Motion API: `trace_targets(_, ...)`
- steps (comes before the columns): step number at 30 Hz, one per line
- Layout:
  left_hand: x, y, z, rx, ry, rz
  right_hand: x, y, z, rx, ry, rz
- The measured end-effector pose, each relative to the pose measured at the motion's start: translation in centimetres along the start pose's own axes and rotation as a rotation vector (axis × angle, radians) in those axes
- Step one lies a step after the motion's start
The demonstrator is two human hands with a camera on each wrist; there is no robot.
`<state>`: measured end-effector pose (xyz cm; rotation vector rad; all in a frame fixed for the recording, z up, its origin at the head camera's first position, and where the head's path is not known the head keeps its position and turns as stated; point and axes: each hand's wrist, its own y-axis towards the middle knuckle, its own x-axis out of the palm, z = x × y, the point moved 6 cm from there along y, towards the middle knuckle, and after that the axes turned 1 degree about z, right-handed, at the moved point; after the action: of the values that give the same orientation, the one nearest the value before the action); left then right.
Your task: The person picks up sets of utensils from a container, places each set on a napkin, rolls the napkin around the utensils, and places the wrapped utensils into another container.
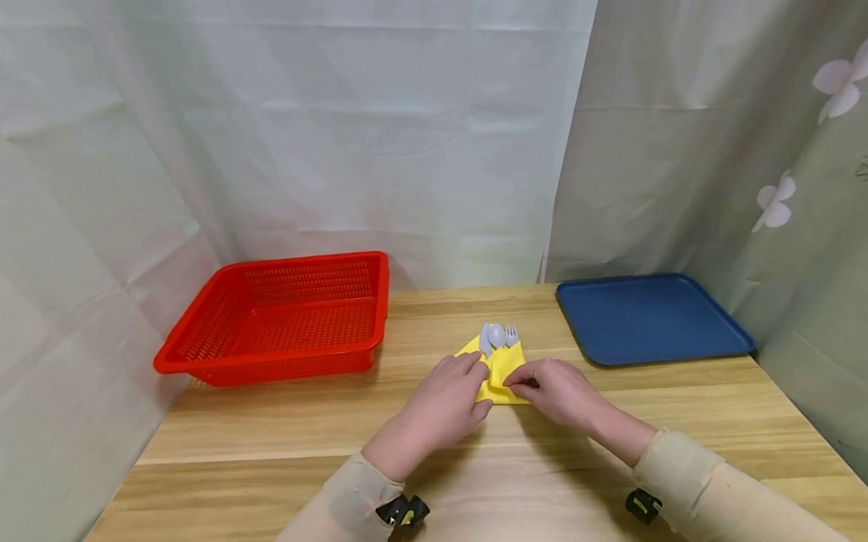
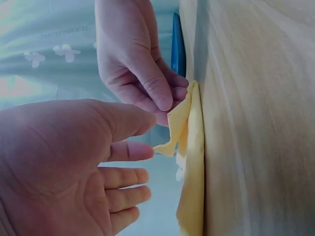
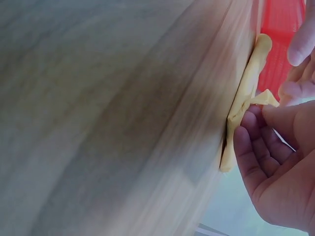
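Note:
A yellow cloth (image 1: 506, 363) lies folded on the table, with the heads of a grey spoon (image 1: 497, 335) and a fork (image 1: 511, 333) and part of a knife (image 1: 484, 337) showing past its far edge. The right hand (image 1: 560, 393) pinches a fold of the cloth at its right side; in the right wrist view, thumb and index finger meet on the cloth (image 3: 252, 83). At the cloth's left side is the left hand (image 1: 447, 399), its fingers extended; in the left wrist view a fingertip is by the raised cloth corner (image 2: 178, 120). The cutlery's handles are hidden.
A red plastic basket (image 1: 280, 367) stands at the back left of the wooden table (image 1: 270, 433). At the back right lies a blue tray (image 1: 655, 320). Pale curtains (image 1: 410, 142) hang behind and at both sides.

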<state>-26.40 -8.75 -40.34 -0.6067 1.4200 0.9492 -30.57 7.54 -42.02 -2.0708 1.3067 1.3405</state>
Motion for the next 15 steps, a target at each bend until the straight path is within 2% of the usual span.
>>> trace_targets(6,0.7,-0.1,0.8,0.024,0.068,-0.046,-0.1,-0.1,-0.1,-0.027,-0.031,0.017)
trace_targets(10,1.3,-0.1,1.4,0.043,0.104,-0.096,0.1,0.1,0.0,-0.002,-0.027,0.005)
trace_targets(15,2.0,-0.1,1.7,0.037,0.152,-0.134,0.4,0.3,0.2,0.044,-0.016,-0.020)
